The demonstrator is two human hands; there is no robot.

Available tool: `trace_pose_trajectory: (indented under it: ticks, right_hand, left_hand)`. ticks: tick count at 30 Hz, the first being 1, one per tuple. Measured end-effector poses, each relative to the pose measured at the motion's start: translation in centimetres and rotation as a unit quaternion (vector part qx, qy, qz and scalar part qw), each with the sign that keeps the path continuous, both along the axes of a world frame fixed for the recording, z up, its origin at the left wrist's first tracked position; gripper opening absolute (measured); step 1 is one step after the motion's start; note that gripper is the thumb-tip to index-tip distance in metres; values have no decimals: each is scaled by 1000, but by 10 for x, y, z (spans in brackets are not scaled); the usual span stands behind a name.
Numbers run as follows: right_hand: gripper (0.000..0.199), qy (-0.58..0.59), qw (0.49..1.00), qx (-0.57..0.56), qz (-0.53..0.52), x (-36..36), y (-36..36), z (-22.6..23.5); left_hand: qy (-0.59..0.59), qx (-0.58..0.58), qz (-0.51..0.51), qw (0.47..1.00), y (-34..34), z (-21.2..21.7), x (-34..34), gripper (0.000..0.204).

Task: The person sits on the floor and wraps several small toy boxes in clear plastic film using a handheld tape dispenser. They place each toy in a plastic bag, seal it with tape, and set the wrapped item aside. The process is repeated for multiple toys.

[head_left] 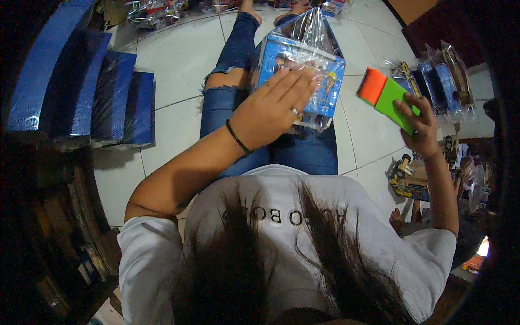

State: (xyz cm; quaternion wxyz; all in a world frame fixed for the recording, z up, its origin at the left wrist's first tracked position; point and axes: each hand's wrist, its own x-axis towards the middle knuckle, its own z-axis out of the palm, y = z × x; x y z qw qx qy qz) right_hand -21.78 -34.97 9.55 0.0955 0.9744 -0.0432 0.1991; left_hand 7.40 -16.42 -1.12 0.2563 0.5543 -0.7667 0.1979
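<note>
Across my thighs rests a blue printed box [327, 81] in clear plastic wrap, its loose wrap gathered to a peak at the far end. My left hand [284, 97] lies flat on top of the box, fingers stretched out and pressing the film. Off to the right, above the floor, my right hand [420, 127] grips a flat green block-like tool with an orange end [387, 97]. Its fingers wrap round the green part, and the orange end points up and left. What kind of tool it is, I cannot tell.
Several blue wrapped boxes [122, 97] stand in a row at the left. More plastic-wrapped packages [444, 81] are at the right, above an open carton [409, 187] with small parts. Wrapped goods [157, 13] lie at the far edge. Dark wooden furniture [76, 216] is close on the left.
</note>
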Motion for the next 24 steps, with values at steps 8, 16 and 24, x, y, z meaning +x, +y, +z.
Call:
trace_pose_trajectory:
  ticks: [8,16,24]
  right_hand:
    - [48,234,969,-57,-52,71,-38,-14]
    - [42,161,936,257,-177,-14,-87,-241]
    - [51,-250,685,488,-479,-75,-70,-366]
  left_hand:
    - [31,-23,7,999,-15,3,6,65]
    - [-89,-21,-17,996,-11,56,-5,62]
    - [-239,525,-54,815,-131,98,-55,75]
